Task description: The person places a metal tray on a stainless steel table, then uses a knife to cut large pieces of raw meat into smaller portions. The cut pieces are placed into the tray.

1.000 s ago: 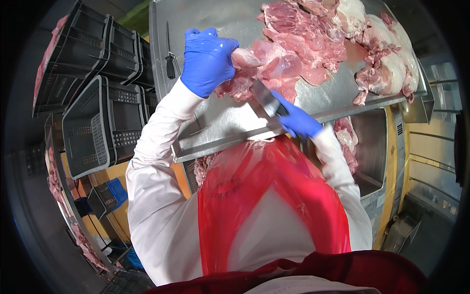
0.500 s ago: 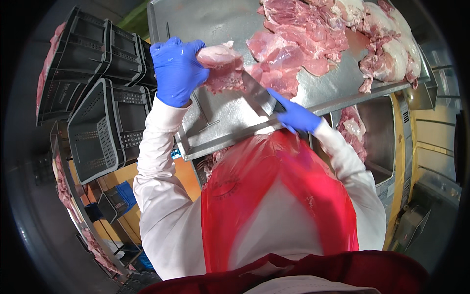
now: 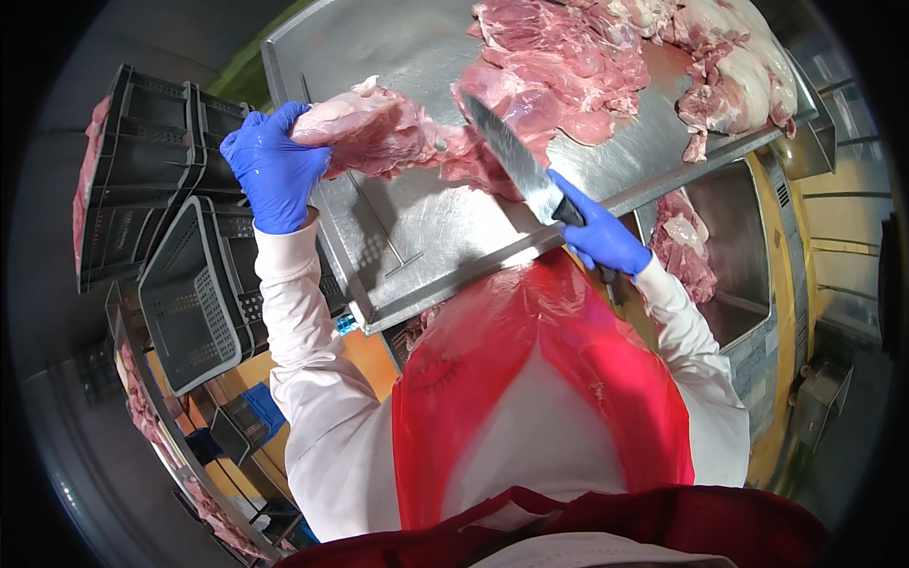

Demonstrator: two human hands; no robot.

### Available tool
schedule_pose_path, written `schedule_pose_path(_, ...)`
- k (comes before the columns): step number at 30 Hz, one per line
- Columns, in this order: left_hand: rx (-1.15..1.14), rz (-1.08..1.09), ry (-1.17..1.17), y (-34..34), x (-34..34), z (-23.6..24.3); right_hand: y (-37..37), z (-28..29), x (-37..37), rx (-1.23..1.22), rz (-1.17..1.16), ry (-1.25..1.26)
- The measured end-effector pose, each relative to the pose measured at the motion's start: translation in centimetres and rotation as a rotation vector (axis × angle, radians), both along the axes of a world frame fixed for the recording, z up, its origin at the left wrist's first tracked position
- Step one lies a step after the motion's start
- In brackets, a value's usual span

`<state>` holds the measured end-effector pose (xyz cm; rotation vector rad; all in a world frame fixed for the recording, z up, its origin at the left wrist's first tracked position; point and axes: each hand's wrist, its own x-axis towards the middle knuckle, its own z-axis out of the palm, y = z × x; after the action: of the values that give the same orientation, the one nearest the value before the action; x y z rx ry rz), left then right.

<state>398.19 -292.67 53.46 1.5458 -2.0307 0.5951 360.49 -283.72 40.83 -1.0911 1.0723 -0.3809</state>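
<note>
In a blue glove, my left hand (image 3: 276, 168) grips the end of a piece of raw meat (image 3: 374, 131) and stretches it over the left part of the metal work tray (image 3: 369, 275). Its other end trails to the right toward the larger pile of meat (image 3: 559, 71). My right hand (image 3: 603, 232), also gloved in blue, is wrapped around the dark handle of a butcher's knife (image 3: 516, 151). The wide blade points up and to the left, its tip at the near edge of the pile. Whether the edge touches the meat is hard to tell.
Paler, skin-covered meat pieces (image 3: 748, 85) lie at the tray's right end. A steel basin (image 3: 734, 312) with meat (image 3: 684, 246) sits below the tray's near rim at right. Grey perforated crates (image 3: 189, 303) stand left, near racks (image 3: 151, 426) bearing meat.
My left hand has moved left and slightly down, drawing the meat out longer. My right hand has shifted right, and more of the knife blade now shows, above the meat.
</note>
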Motion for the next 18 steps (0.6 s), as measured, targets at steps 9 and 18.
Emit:
schedule_pose_path(9, 0.016, -0.001, -0.048, -2.5, -1.3, -1.3, -7.5, -8.9, 17.4, -0.114, -0.050, -0.200)
schedule_pose_path(18, 0.130, 0.228, 0.127, -5.5, 9.0, -1.1, -2.9, -1.3, 1.4, 0.017, 0.218, 0.047)
